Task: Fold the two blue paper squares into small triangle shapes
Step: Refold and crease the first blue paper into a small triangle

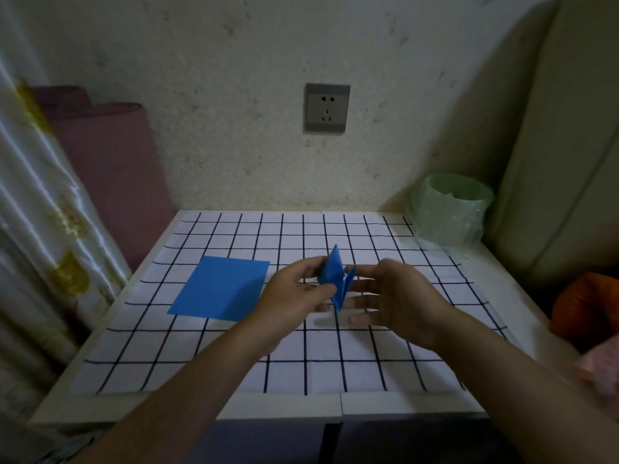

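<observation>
A white tabletop [368, 405] with a black-gridded sheet [234, 363] meets a speckled wall. Both forearms reach in from the bottom of the frame. At the centre, the left hand [294, 293] pinches the folded blue paper [333, 274] above the sheet. The right hand [398, 299] has nearly straight fingers touching its right flap. The paper stands almost upright, point up. The flat blue square [219, 288] lies at centre left.

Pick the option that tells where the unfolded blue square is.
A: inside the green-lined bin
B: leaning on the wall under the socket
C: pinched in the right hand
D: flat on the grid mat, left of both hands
D: the unfolded blue square lies flat on the grid mat, left of the left hand, which pinches the other, folded blue paper.
</observation>
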A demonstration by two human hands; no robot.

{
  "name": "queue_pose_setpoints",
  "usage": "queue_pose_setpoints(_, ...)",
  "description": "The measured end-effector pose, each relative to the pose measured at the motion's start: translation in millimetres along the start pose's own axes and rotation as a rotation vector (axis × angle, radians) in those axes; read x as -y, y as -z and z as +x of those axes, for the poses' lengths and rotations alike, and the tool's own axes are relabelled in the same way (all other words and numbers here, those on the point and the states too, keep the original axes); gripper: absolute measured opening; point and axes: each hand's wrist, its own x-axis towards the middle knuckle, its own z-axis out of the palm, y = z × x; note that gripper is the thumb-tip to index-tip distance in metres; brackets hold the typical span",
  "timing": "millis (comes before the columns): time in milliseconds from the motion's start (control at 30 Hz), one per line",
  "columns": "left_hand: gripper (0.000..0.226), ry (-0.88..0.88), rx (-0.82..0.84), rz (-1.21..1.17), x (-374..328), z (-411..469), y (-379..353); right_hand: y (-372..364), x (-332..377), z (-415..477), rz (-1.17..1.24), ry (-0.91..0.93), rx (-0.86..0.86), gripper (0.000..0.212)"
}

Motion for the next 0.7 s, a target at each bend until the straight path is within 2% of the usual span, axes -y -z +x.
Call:
queue_pose_setpoints(100,0.044,-0.020,0.013,0.026,1.5,-1.1,-2.0,-2.3,-4.4,0.7,-0.218,0.034,-0.008,0.027)
queue_pose_setpoints(233,0.052,-0.005,0.057,0.029,1.3,-1.8,-4.1,-6.8,-7.2,-0.2,-0.257,0.046,-0.095,0.022)
queue_pose_setpoints(533,0.041,-0.003,0.134,0.035,4.8,-2.7,-5.9,-8.0,-8.5,2.0,-0.500,0.023,-0.207,0.020)
queue_pose_setpoints(700,0.035,-0.015,0.141,-0.035,2.2,-2.4,-4.5,-4.3,-4.6,0.7,-0.390,-0.021,-0.178,0.025)
